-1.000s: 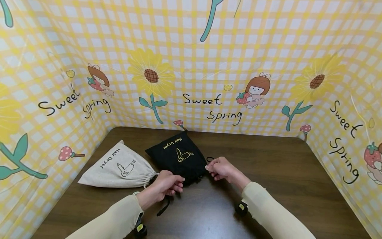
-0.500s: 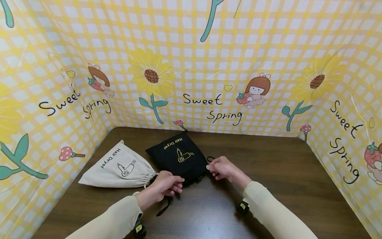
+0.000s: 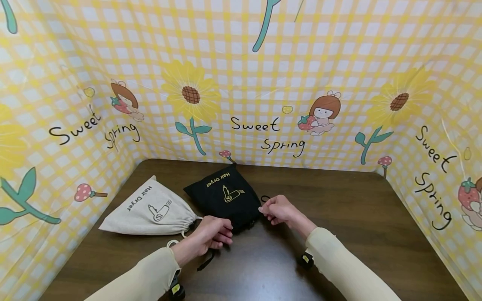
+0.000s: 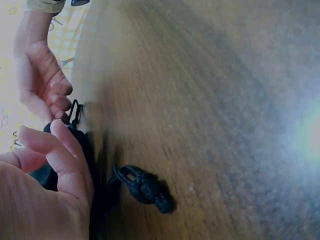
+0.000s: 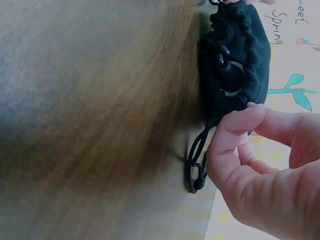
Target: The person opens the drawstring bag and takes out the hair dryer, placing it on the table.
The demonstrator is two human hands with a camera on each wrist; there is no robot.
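Observation:
A black drawstring bag (image 3: 212, 196) printed "Hair Dryer" in gold lies on the table, its gathered mouth toward me. My right hand (image 3: 281, 210) pinches the right edge of that mouth between thumb and index finger. At the opposite edge, the fingers of my left hand (image 3: 207, 235) pinch the cloth, though the contact is partly hidden. In the right wrist view the mouth is partly open, with a dark coiled thing (image 5: 231, 75) inside that I cannot make out fully. Black drawstring loops hang out beside each hand, the left cord (image 4: 147, 189) knotted and the right cord (image 5: 196, 167) looped.
A pale linen drawstring bag (image 3: 150, 209), also printed "Hair Dryer", lies left of the black one, its white cord (image 3: 172, 242) near my left wrist. The brown wooden table (image 3: 339, 209) extends to the right. A yellow checked cloth (image 3: 241, 83) walls the back and sides.

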